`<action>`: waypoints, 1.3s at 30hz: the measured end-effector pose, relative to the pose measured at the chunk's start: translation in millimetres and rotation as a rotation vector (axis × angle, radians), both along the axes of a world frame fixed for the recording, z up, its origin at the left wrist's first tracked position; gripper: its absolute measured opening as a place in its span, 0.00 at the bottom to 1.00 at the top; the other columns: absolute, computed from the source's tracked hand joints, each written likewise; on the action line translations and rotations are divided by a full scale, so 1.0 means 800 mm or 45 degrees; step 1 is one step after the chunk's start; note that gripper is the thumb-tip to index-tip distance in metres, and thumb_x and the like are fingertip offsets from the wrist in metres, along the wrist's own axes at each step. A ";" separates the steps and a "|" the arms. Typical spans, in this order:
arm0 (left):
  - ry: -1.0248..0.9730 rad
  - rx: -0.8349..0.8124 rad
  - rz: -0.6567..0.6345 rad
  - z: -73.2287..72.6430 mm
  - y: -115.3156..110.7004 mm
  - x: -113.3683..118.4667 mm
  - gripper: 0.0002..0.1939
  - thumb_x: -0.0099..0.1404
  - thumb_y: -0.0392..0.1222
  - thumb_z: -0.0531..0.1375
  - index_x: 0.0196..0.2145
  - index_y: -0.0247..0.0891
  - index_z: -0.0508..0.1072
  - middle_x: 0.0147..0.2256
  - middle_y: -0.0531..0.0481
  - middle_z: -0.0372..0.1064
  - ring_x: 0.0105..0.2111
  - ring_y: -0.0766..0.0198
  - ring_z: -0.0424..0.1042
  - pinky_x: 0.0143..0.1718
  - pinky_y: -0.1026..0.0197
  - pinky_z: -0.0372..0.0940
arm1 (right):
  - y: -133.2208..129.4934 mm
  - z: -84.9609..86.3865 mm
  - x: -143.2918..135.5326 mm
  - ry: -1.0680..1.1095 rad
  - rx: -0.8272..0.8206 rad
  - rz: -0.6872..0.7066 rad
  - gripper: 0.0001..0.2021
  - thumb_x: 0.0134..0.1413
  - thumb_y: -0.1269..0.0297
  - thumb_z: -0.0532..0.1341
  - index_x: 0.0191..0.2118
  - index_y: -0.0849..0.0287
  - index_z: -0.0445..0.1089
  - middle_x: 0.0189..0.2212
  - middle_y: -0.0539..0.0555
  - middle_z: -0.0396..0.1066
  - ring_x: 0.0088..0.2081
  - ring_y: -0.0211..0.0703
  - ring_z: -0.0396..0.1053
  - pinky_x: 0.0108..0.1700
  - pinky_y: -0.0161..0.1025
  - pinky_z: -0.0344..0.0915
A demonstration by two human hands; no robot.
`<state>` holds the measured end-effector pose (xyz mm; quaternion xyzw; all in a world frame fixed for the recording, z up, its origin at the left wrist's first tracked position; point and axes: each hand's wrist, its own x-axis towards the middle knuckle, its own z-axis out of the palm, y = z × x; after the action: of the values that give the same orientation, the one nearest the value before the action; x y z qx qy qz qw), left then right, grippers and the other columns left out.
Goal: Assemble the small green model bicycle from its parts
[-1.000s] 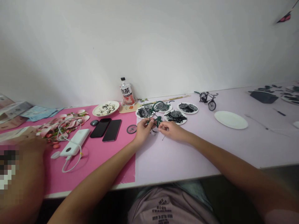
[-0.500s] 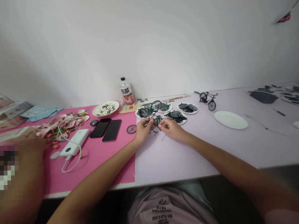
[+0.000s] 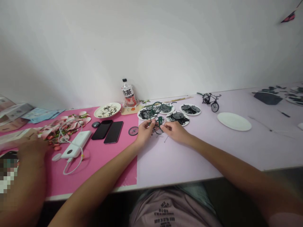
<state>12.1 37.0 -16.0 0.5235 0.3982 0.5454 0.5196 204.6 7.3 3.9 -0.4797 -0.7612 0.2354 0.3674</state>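
Between my hands is a partly built dark green toy bicycle (image 3: 160,120), with one spoked wheel (image 3: 157,107) standing up at its far end. My left hand (image 3: 144,133) is closed, pinching the bicycle's left side between thumb and fingers. The fingers of my right hand (image 3: 175,130) are closed at the bicycle's right side; exactly which part they grip is too small to make out. A loose wheel (image 3: 133,130) lies flat just left of my left hand. Below the fingers a thin rod (image 3: 166,139) shows near the table.
Behind my hands stand plates of dark bicycle parts (image 3: 178,118). Further right are a finished toy bicycle (image 3: 210,101) and a white plate (image 3: 234,121). On the left lie two phones (image 3: 113,132), a power bank (image 3: 77,144) and pink petals. Another person's arm (image 3: 32,167) reaches in at far left.
The bicycle has turned slightly, its upright wheel shifting a little to the left. My right fingers have moved a little and now sit closer against the bicycle. My left hand is nearly still.
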 end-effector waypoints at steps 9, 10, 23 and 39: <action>-0.135 -0.081 0.011 0.015 -0.008 0.002 0.29 0.49 0.62 0.75 0.36 0.35 0.76 0.36 0.46 0.78 0.34 0.60 0.79 0.39 0.58 0.73 | 0.002 -0.006 -0.002 0.101 -0.175 0.210 0.18 0.61 0.48 0.63 0.29 0.58 0.71 0.22 0.47 0.63 0.27 0.38 0.58 0.30 0.36 0.51; -0.146 -0.088 0.008 0.016 -0.009 0.002 0.30 0.48 0.63 0.75 0.36 0.35 0.76 0.36 0.46 0.78 0.34 0.60 0.78 0.38 0.58 0.73 | 0.003 -0.007 -0.003 0.128 -0.175 0.216 0.19 0.60 0.47 0.63 0.29 0.59 0.71 0.23 0.47 0.63 0.27 0.38 0.58 0.30 0.36 0.52; -0.097 0.006 0.031 0.019 -0.012 0.002 0.27 0.52 0.62 0.73 0.36 0.35 0.77 0.35 0.46 0.78 0.35 0.59 0.77 0.42 0.56 0.72 | 0.007 -0.009 -0.004 0.365 -0.267 0.173 0.18 0.60 0.49 0.64 0.28 0.59 0.72 0.22 0.49 0.68 0.26 0.39 0.64 0.30 0.36 0.59; -0.027 -0.034 0.022 0.023 -0.016 0.000 0.29 0.51 0.64 0.73 0.39 0.36 0.78 0.38 0.45 0.79 0.35 0.60 0.76 0.38 0.59 0.70 | 0.010 -0.009 -0.005 0.309 -0.102 0.106 0.18 0.58 0.50 0.64 0.25 0.58 0.70 0.23 0.49 0.68 0.28 0.39 0.63 0.33 0.37 0.60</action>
<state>11.9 24.3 2.1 0.5072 0.4042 0.5502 0.5260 201.0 15.0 -3.5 -0.4298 -0.7205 0.3370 0.4272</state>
